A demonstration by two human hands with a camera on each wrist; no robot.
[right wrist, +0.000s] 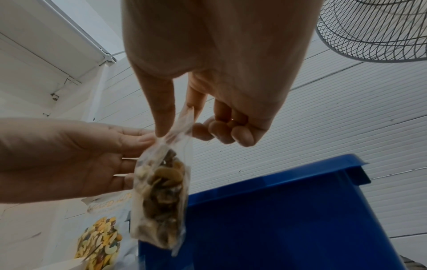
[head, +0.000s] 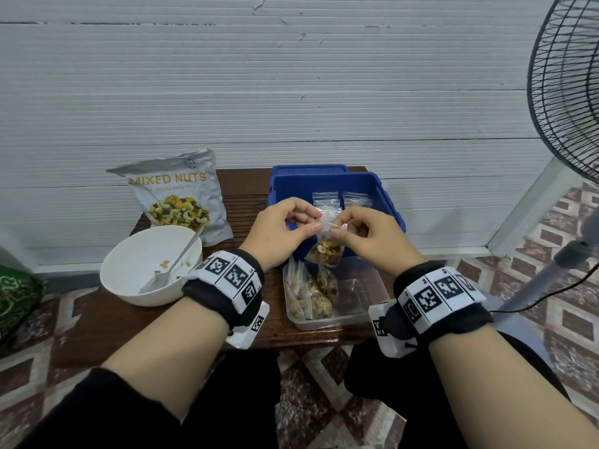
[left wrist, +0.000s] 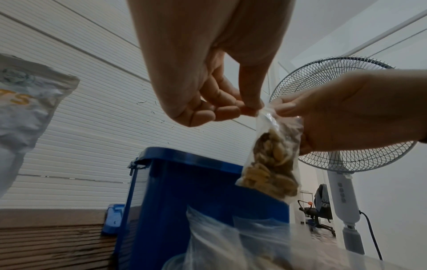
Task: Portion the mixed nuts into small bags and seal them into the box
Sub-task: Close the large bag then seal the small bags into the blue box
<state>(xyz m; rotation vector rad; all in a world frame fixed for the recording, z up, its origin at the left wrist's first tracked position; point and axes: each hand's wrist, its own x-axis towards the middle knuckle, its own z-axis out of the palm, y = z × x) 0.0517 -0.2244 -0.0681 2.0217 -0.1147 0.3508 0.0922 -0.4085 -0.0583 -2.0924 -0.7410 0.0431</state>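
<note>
Small clear bag (head: 325, 251) of nuts up in the air, hanging just in front of the blue box (head: 387, 202) and above the clear tray (head: 363, 314). Pinched at its top edge from both sides: left hand (head: 280, 230) with thumb and forefinger pressed together on the left corner, other fingers curled in; right hand (head: 364, 236) pinching the right corner the same way, its grip tight on the plastic. Seen from the left wrist: bag (left wrist: 270, 160) dangling below the pinch, nuts packed into the lower half, left hand (left wrist: 208, 73) above it, right hand (left wrist: 351, 113) coming in from the side. Seen from the right wrist: bag (right wrist: 159, 197) tilted slightly, top strip stretched between the right hand (right wrist: 208, 73) and the left hand (right wrist: 76, 157).

Inside the blue box, 2 bags (head: 340, 202) standing against the far wall, side by side. Blue lid (head: 308, 169) lying behind the box. In the clear tray, a loose heap of more filled bags (head: 312, 293) at its left end.

Over on the left of the table (head: 97, 328), a white bowl (head: 129, 254) with a spoon (head: 173, 264) resting in it and only a few crumbs at the bottom. Behind the bowl, the big mixed nuts pouch (head: 178, 196) standing upright against the wall. Standing fan (head: 567, 92) off to the right, on the tiled floor (head: 577, 319).
</note>
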